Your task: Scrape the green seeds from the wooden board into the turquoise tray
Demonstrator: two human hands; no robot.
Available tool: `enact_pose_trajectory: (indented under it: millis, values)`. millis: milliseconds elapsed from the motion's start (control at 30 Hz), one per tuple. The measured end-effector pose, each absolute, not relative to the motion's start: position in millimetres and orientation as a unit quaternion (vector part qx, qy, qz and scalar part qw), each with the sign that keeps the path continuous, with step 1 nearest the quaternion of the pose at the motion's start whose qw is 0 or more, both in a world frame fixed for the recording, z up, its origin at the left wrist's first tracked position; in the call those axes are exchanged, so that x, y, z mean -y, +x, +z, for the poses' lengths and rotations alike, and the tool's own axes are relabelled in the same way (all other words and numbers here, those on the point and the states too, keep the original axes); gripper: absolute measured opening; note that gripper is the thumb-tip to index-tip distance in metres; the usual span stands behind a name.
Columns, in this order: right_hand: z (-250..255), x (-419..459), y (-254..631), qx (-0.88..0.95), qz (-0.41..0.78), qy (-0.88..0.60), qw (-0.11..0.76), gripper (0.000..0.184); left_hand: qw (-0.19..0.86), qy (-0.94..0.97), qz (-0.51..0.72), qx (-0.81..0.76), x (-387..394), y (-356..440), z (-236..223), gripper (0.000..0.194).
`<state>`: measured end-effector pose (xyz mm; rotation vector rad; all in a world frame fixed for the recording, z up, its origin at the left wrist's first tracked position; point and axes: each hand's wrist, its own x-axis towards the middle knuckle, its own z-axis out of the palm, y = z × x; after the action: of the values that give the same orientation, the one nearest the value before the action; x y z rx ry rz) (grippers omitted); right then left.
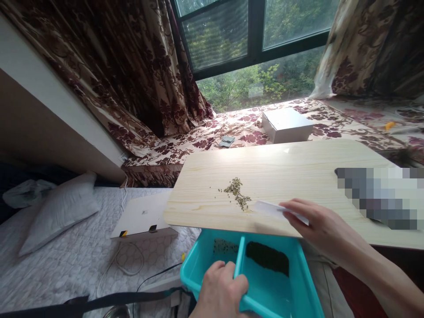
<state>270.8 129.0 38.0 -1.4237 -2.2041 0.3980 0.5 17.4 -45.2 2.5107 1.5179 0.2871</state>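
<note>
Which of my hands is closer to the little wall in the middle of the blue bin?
Left. Your left hand is gripping the divider; your right hand is away from it, over the tabletop.

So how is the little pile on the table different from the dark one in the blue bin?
The little pile is speckled greenish-brown; the dark pile looks almost black. The little pile is loose, with stray bits around it, while the dark pile is packed together. The little pile shows pale wood between its bits; the dark pile hides most of what's under it.
</note>
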Motion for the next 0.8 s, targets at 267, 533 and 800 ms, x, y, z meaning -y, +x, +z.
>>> enact_pose_trajectory:
  millis: [267, 533, 800]
  values:
    - [32, -138, 255, 0.798, 0.128, -0.544, 0.225, 0.031, 0.098, 0.893, 0.061, -0.435, -35, 55, -50, 0.061]
    - [45, -105, 233, 0.838, 0.198, -0.454, 0.232, 0.033, 0.086, 0.886, 0.054, -0.452, -34, 54, -60, 0.041]
    - [46, -153, 241, 0.814, 0.112, -0.519, 0.235, 0.031, 0.008, 0.861, 0.105, -0.498, -16, -5, -58, 0.015]
